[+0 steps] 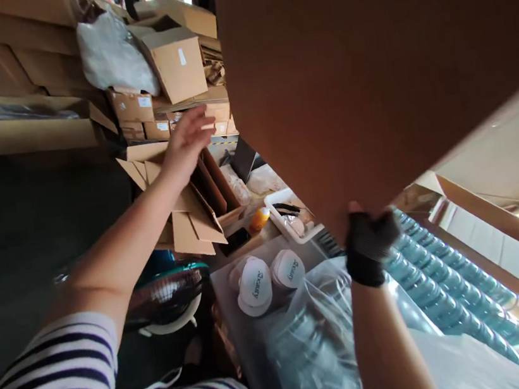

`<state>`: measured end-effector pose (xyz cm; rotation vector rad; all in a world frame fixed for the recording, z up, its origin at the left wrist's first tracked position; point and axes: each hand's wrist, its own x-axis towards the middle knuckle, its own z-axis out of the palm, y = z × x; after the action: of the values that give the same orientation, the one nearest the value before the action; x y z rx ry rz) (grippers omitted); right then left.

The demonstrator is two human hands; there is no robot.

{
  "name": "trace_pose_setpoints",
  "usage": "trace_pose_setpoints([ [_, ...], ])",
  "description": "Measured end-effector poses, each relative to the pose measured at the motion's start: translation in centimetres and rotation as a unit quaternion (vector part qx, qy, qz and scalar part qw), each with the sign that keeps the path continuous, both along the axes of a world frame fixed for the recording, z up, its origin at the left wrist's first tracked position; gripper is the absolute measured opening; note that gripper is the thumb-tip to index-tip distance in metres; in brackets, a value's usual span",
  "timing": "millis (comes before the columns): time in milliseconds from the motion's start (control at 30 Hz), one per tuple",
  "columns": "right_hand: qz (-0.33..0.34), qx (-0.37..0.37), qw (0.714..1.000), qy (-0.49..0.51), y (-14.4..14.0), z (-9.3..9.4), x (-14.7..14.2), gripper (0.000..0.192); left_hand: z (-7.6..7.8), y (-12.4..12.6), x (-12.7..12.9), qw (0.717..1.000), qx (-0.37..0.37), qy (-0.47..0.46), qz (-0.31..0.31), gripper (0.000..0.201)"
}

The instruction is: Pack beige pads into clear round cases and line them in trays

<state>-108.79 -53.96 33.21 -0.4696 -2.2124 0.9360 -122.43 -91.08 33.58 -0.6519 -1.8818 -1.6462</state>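
You lift a large cardboard sheet [368, 72] amid stacked cartons.

Your gloved right hand [368, 241] grips the sheet's lower edge at about five o'clock, fingers closed on the board, which fills the frame from twelve to three o'clock. Your bare left hand [186, 143] reaches out at eleven o'clock, fingers spread wide and holding nothing, near flattened boxes [191, 219]. Rows of blue-green lids [448, 287] lie just beside the right hand; two white caps [270, 279] sit at six o'clock.

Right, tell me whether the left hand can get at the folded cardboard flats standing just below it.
Probably yes. The left hand is bare and open, empty, hovering just above the folded cardboard flats, with nothing between them. The gloved right hand is busy gripping the big brown cardboard sheet, well off to the side.
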Motion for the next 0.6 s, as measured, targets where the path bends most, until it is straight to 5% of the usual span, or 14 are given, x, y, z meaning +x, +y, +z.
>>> trace_pose_setpoints([
  [133, 0.116, 0.069, 0.989, 0.065, -9.0, -2.9, -7.6, 0.027, 6.1, -2.4, -3.2, 0.983, -0.065, 0.099, 0.141, 0.071],
  [267, 0.189, 0.08, 0.977, 0.065, -12.0, -7.0, -13.5, 0.032, 11.5, -4.8, -5.6, 0.911, -0.205, 0.259, 0.249, 0.077],
  [333, 0.201, 0.096, 0.972, 0.075, -12.9, -8.9, -15.4, 0.037, 13.6, -6.0, -7.7, 0.908, -0.232, 0.246, 0.247, 0.079],
  [467, 0.231, 0.172, 0.953, 0.092, -14.2, -12.2, -17.1, 0.044, 15.7, -7.9, -12.6, 0.957, -0.158, 0.106, 0.219, 0.097],
  [600, 0.232, 0.213, 0.946, 0.073, -14.2, -15.2, -17.9, 0.044, 15.2, -9.3, -15.6, 0.977, -0.143, 0.046, 0.151, 0.061],
])
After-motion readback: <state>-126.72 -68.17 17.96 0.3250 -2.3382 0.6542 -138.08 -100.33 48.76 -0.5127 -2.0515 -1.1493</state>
